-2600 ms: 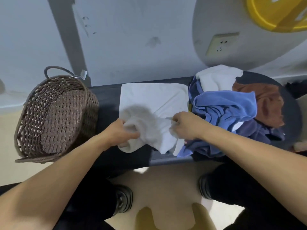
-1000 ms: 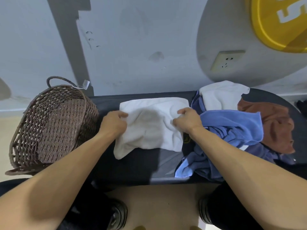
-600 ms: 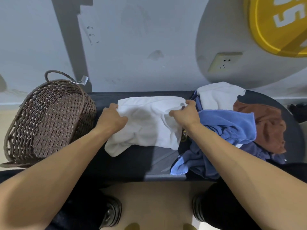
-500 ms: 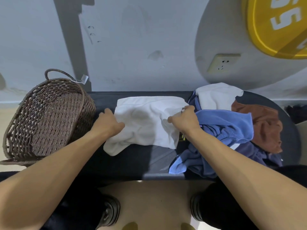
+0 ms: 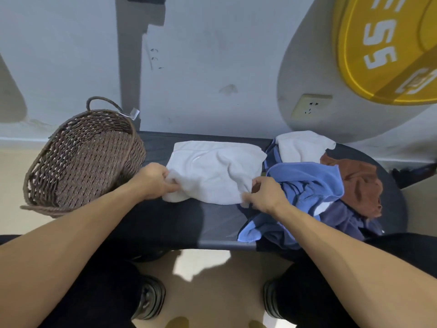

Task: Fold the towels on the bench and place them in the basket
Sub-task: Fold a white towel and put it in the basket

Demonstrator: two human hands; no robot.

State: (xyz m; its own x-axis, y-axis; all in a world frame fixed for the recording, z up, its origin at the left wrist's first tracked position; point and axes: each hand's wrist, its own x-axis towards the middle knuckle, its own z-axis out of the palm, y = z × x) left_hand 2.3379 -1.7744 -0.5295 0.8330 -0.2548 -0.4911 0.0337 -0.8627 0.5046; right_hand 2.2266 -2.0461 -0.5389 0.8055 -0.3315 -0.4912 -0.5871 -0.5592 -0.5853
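- White towel [image 5: 214, 171] lies rumpled on the dark worktop [image 5: 212, 223].
- Left hand [image 5: 153, 179] fingers pinch its 9 o'clock edge; right hand [image 5: 264, 195] fingers pinch its 4 o'clock corner.

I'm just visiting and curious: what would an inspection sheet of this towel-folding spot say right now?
Surface: dark bench against a pale wall, partly bare near its front edge.
Job's things: white towel spread and rumpled mid-bench; wicker basket at the bench's left end, no towel visible in it.
Clutter: heap at right of a blue towel, brown towel, second white towel and dark purple cloth.
Grips: left hand pinches the white towel's near left corner; right hand pinches its near right corner.
Cables: nothing seen.
Surroundings: wall socket, yellow lettered sign, tan floor, the person's shoes below.
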